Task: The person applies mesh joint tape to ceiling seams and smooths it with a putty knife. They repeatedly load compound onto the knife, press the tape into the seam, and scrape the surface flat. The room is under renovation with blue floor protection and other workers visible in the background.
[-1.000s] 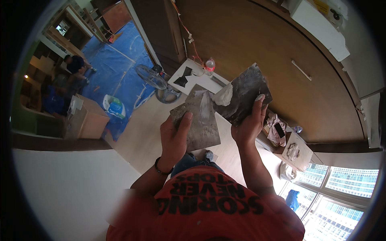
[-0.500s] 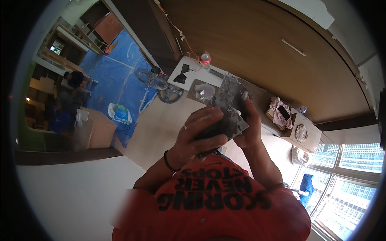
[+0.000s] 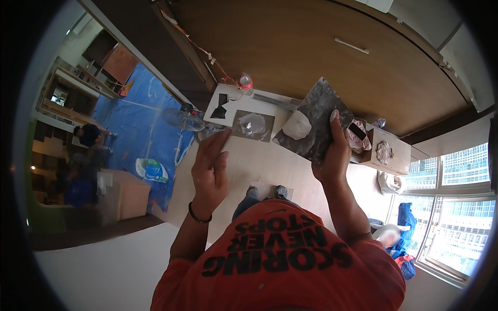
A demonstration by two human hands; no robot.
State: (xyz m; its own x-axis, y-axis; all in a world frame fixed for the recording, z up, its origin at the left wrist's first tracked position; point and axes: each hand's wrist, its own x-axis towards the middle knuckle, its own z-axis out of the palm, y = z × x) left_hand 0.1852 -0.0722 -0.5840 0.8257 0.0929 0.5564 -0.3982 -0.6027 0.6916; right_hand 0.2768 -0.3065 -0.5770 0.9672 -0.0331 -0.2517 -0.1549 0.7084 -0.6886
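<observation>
My right hand (image 3: 334,142) grips a square grey plate (image 3: 316,122), thumb lying over its face and fingers underneath. A rounded lump of white putty (image 3: 296,126) sits on the plate's left side. Lower and to the left is my left hand (image 3: 210,173), apart from the plate. Its fingers are pressed together and point up and right, with the thumb beside them. Whatever they hold is hidden or edge-on. White residue marks the right thumb.
Ahead, a white bench (image 3: 207,111) carries black scrapers (image 3: 222,106), a bottle (image 3: 246,84) and a putty-smeared board (image 3: 241,130). A fan (image 3: 184,120) stands left of it. Farther left are a cardboard box (image 3: 129,193), blue sheeting (image 3: 140,109) and another person (image 3: 89,136). At right, a wooden box (image 3: 393,158) stands near windows.
My hands have moved apart: the right one up and right with the plate, the left one left. The plate has turned flat to view, revealing the putty lump. My feet now show.
</observation>
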